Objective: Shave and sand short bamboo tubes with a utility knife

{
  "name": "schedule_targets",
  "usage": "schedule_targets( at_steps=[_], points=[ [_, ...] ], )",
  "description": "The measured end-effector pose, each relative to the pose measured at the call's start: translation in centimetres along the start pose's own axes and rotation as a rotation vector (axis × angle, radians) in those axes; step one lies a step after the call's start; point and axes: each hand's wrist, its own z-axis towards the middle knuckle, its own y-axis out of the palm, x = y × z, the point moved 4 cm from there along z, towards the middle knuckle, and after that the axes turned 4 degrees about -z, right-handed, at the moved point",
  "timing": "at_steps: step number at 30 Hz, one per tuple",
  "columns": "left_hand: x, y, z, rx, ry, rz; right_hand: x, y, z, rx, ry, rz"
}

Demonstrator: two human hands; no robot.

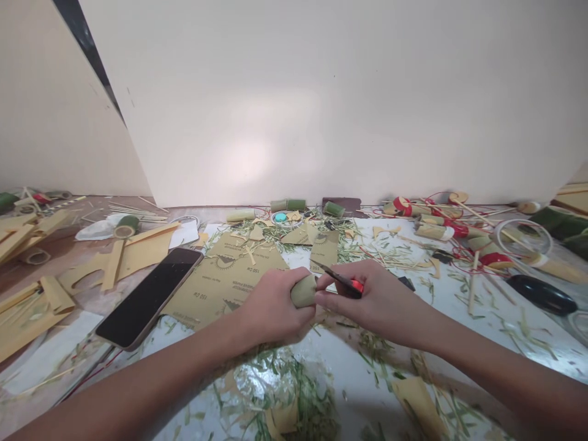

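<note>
Near the centre of the head view, my left hand (278, 306) is wrapped round a short green bamboo piece (304, 291), its end facing right. My right hand (362, 294) grips a small cutting tool (342, 283) with a dark pointed blade and a red part at the handle. The blade points up and to the left, just above the bamboo. The fingertips of my right hand are at the bamboo's right end. Below and behind my left hand lie sheets of brown sandpaper (197, 294).
A black phone (149, 297) lies at the left beside cut yellow card (138, 251). Green shavings (298, 392) cover much of the white surface. Bamboo pieces with red string (493, 254), a tape roll (523, 239) and a black oval object (542, 294) lie right. A pale board (321, 122) stands behind.
</note>
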Motion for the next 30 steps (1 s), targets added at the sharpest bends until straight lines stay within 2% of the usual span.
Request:
schedule_targets(
  at_steps=[8, 14, 17, 20, 26, 30],
  points=[
    [0.3, 0.3, -0.2, 0.022, 0.036, 0.038, 1.0, 0.1, 0.3, -0.16, 0.042, 0.277],
    [-0.1, -0.1, -0.1, 0.097, -0.003, -0.016, 1.6, -0.9, 0.7, -0.033, 0.087, 0.246],
    [0.3, -0.7, -0.3, 0.137, 0.103, -0.119, 1.8, -1.5, 0.6, 0.028, 0.082, 0.236],
    [0.4, -1.2, -0.4, 0.113, 0.189, -0.273, 1.9, -2.0, 0.3, 0.053, 0.065, 0.167],
    [-0.4, -1.0, 0.0, 0.005, 0.111, -0.594, 0.9, -2.1, -0.4, 0.124, -0.12, -0.113],
    [-0.6, -0.9, 0.2, -0.017, 0.095, -0.653, 0.7, -1.2, -0.3, 0.094, -0.192, -0.276]
  ],
)
